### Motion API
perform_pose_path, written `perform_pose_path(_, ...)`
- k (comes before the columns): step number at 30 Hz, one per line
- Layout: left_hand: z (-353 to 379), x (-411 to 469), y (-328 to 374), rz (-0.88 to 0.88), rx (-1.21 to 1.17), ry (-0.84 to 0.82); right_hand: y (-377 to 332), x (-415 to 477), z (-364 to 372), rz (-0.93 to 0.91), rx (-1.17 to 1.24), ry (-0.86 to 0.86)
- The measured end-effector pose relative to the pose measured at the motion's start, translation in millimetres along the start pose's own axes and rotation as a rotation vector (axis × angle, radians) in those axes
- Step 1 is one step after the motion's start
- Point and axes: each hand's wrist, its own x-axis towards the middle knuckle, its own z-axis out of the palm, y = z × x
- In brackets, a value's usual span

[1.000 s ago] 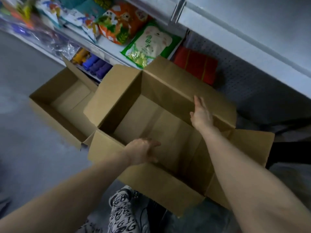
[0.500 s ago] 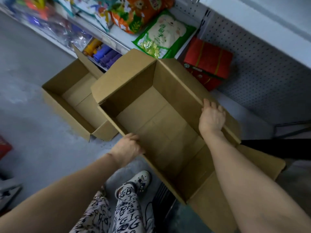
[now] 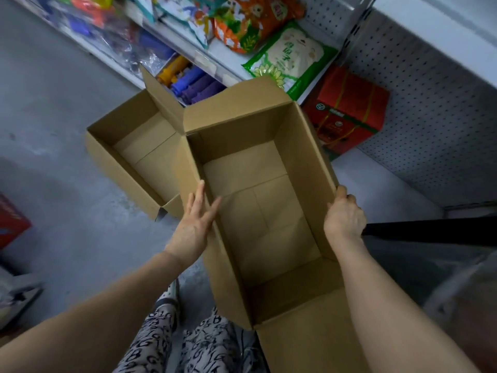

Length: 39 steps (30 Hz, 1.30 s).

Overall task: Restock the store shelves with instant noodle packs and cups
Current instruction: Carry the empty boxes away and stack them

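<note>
- The cardboard box (image 3: 304, 157) now lies lengthwise, its long axis running away from the person; a second ago it sat crosswise. It also sits nearer the body.
- The left hand (image 3: 197, 224) has shifted from the near wall to the box's left long wall. It lies flat against the outside with fingers straight and the thumb over the rim.
- The right hand (image 3: 344, 216) has moved from the far wall to the right long wall, where its fingers curl over the top edge and grip it.
- The box holds nothing, and no noodle packs or cups show anywhere in view. In my judgement this carton is spent and is being cleared away, so fresh stock must come from elsewhere.
- The box is plain brown corrugated board, matte and stiff, with creased bottom panels and its flaps splayed outward.
- A second, shallower empty box (image 3: 121, 175) of the same board touches its left side on the grey, mottled floor (image 3: 53, 117).
- Beyond the box's far end, the shelf (image 3: 209, 68) carries a glossy, pillowy green-and-white bag (image 3: 293, 55).
- To the box's far right sits a hard-edged red carton (image 3: 347, 109).
</note>
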Motion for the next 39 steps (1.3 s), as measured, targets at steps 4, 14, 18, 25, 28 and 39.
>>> perform_pose_path(4,2,-5,22,-0.259,-0.347,0.039,-4,-19,1,-0.010,-0.043,-0.034)
perform_pose_path(14,-7,-31,11,-0.653,-0.391,0.016,-23,-81,-17,-0.073,0.021,-0.092)
perform_pose_path(18,-44,-41,-8,-0.591,-0.299,0.162,-42,-101,-36,-0.093,0.102,-0.088)
perform_pose_path(25,-142,-78,-70,-0.578,-0.245,0.404,-124,-141,-87,-0.186,0.227,-0.008)
perform_pose_path(28,-183,-98,-99,-0.588,-0.219,0.460,-165,-155,-114,-0.244,0.248,0.029)
perform_pose_path(39,-324,-165,-235,-0.697,-0.157,0.585,-348,-214,-207,-0.670,0.280,0.149)
